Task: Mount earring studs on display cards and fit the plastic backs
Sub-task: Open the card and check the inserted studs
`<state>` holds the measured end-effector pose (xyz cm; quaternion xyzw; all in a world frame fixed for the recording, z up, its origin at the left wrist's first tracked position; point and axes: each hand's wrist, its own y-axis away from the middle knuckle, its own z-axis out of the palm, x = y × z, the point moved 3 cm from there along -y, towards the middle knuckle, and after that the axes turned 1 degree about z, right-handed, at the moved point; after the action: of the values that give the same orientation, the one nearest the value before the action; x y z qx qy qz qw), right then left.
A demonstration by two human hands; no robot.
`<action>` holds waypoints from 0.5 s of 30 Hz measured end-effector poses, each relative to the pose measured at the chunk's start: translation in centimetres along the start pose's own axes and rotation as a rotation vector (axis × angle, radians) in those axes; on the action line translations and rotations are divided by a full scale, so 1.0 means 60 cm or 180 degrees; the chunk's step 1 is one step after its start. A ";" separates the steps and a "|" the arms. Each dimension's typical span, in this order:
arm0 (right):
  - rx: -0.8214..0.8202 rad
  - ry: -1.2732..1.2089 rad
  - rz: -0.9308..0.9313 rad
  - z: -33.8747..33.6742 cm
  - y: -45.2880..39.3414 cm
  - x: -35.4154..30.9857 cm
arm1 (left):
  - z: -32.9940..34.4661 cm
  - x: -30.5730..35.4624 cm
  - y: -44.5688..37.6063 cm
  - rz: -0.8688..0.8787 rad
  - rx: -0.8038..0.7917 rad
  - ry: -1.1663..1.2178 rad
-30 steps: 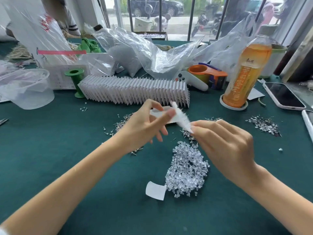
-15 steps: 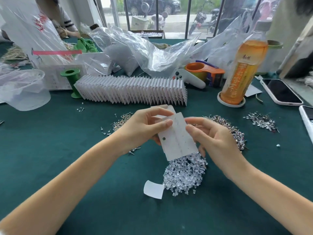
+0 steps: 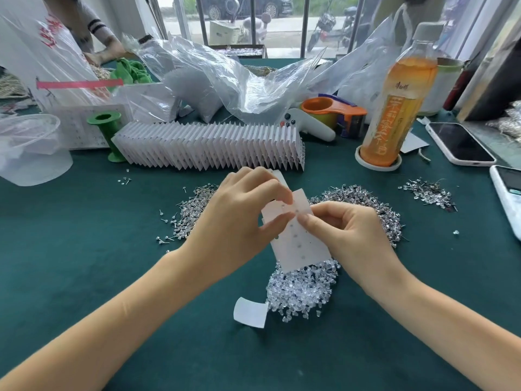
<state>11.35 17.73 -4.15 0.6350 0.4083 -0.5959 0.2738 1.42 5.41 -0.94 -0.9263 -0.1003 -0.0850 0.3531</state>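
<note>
Orange drink bottle [image 3: 394,108] – label bears Chinese characters, too small to read; nothing else legible.

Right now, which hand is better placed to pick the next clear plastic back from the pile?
The right hand, probably. It touches only the card's edge, directly above the pile of clear backs. The left hand grips the card and should keep it steady.

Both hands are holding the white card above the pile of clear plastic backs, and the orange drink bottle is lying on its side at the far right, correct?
Not quite. In the head view the orange drink bottle stands upright. Both the left hand and right hand do hold the white card above the clear plastic backs.
</note>
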 end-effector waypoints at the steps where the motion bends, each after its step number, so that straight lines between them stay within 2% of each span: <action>1: 0.0007 0.0050 -0.0055 0.001 0.001 -0.002 | 0.001 0.002 0.000 0.0086 -0.0019 -0.0110; 5: -0.0077 0.0149 -0.0206 0.005 0.006 -0.009 | 0.004 0.007 0.001 0.0229 -0.0082 -0.0385; 15: 0.0005 0.0258 -0.0230 0.013 0.007 -0.005 | 0.006 0.012 0.000 0.0023 -0.0342 -0.0604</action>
<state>11.31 16.81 -4.01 0.6437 0.4412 -0.5796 0.2348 2.12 5.76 -1.06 -0.9481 -0.1251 -0.0010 0.2922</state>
